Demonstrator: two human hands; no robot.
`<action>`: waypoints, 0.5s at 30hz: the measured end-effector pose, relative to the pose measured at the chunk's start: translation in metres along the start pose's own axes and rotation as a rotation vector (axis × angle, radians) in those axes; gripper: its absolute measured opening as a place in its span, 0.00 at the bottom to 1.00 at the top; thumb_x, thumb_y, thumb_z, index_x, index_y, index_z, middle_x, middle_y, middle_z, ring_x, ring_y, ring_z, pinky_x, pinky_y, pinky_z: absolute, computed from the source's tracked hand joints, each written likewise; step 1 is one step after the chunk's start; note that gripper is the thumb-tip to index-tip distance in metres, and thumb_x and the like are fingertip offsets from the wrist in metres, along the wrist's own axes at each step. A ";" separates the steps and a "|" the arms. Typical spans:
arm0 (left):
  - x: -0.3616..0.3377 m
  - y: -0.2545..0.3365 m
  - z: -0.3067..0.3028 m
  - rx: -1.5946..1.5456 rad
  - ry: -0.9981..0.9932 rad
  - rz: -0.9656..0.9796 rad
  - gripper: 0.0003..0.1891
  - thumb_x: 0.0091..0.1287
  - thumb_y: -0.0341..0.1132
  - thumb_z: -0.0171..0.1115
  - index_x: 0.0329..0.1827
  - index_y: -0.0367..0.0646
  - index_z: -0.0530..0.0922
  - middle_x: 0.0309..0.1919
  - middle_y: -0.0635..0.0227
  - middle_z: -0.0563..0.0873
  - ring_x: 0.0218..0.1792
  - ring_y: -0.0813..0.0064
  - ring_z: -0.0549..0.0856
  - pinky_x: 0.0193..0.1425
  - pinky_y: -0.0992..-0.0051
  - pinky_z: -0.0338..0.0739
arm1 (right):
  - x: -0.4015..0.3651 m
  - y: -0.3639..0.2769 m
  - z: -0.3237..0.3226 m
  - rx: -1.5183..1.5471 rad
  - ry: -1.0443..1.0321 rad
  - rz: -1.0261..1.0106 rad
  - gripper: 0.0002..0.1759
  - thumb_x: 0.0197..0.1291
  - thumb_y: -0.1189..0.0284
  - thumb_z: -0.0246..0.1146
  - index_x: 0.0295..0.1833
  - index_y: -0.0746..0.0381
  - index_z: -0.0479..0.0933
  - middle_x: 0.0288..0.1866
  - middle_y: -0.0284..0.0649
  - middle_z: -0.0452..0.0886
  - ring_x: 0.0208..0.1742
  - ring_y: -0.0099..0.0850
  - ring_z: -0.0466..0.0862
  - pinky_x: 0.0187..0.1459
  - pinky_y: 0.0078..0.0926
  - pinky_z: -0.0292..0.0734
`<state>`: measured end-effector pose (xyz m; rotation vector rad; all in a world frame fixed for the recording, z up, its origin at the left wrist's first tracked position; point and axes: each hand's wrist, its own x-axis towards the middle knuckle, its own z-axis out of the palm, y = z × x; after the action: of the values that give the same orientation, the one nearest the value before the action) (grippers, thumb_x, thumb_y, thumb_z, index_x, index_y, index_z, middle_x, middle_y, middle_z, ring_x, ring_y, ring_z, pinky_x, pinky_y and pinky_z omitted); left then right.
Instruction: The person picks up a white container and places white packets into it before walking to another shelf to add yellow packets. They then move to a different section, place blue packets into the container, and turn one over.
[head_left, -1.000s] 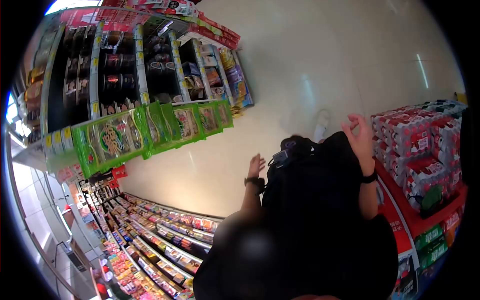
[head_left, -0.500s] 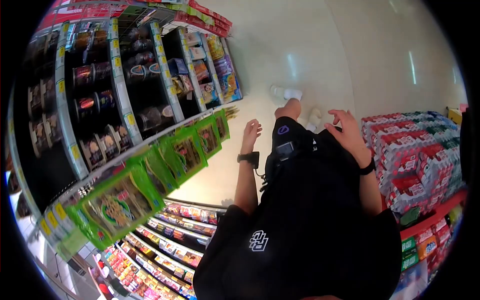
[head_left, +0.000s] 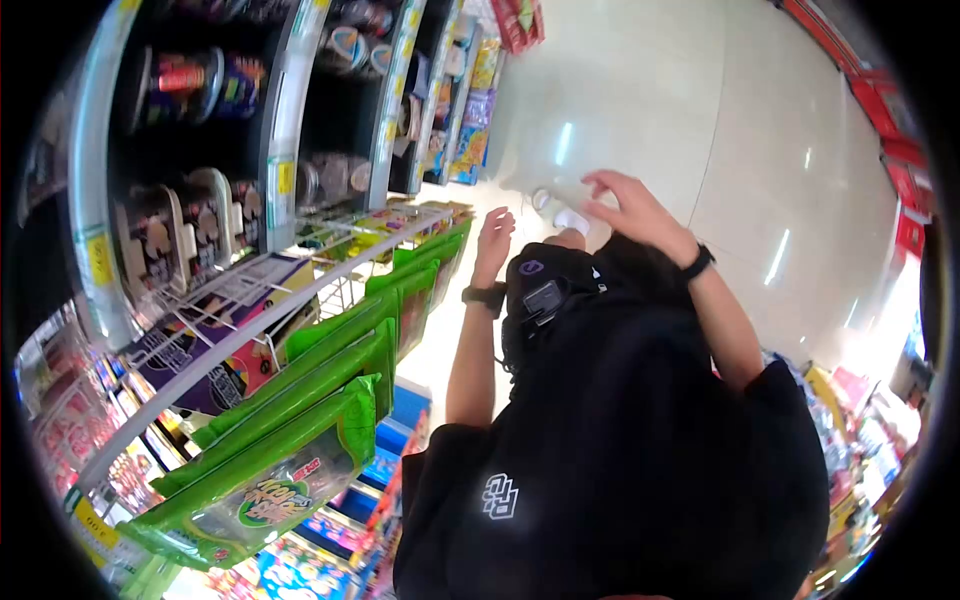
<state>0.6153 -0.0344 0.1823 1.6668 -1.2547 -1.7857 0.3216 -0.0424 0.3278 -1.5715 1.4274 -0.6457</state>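
Observation:
My left hand [head_left: 492,240] hangs beside my body, its fingers loosely curled and a little apart, holding nothing. Nearest to it are green snack packets [head_left: 285,495] on a wire rack [head_left: 235,340] along the shelf side; it does not touch them. In front of my body, my right hand [head_left: 640,210] is raised over the floor, empty, with its fingers spread. Both wrists wear black bands. A small dark device [head_left: 543,300] is fixed at the front of my black shirt [head_left: 620,440].
Shelves on the left carry jars and tubs [head_left: 200,85], with price labels [head_left: 97,255] on their edges. Pale shiny floor [head_left: 650,70] lies ahead. Red shelving [head_left: 890,150] lines the far right, and a pile of colourful packaged goods [head_left: 850,430] is at lower right.
My view has shifted along the shelf; the green packets look closer. The stacked red drink packs on the right have gone from view. My right hand has moved left, across my front.

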 end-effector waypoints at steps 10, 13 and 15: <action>0.000 0.002 0.010 -0.221 0.114 -0.189 0.23 0.75 0.52 0.46 0.62 0.43 0.71 0.47 0.65 0.82 0.48 0.74 0.81 0.54 0.73 0.74 | 0.210 0.083 0.119 0.095 -0.186 0.033 0.25 0.61 0.56 0.63 0.54 0.67 0.76 0.35 0.44 0.84 0.39 0.33 0.84 0.43 0.30 0.77; 0.009 0.007 0.009 -0.315 0.200 -0.280 0.22 0.76 0.50 0.45 0.62 0.43 0.71 0.48 0.65 0.82 0.49 0.73 0.80 0.55 0.72 0.74 | 0.265 0.058 0.152 0.206 -0.335 0.131 0.21 0.63 0.65 0.58 0.53 0.72 0.73 0.40 0.50 0.80 0.42 0.37 0.82 0.45 0.29 0.77; 0.022 0.017 0.004 -0.333 0.227 -0.279 0.24 0.76 0.51 0.43 0.63 0.41 0.70 0.48 0.61 0.82 0.51 0.72 0.80 0.56 0.72 0.73 | 0.295 0.076 0.190 0.263 -0.269 0.037 0.23 0.63 0.63 0.58 0.52 0.74 0.74 0.42 0.52 0.80 0.45 0.39 0.81 0.46 0.29 0.77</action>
<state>0.6018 -0.0589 0.1827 1.8463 -0.6129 -1.7764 0.5030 -0.2716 0.1193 -1.3637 1.1210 -0.5521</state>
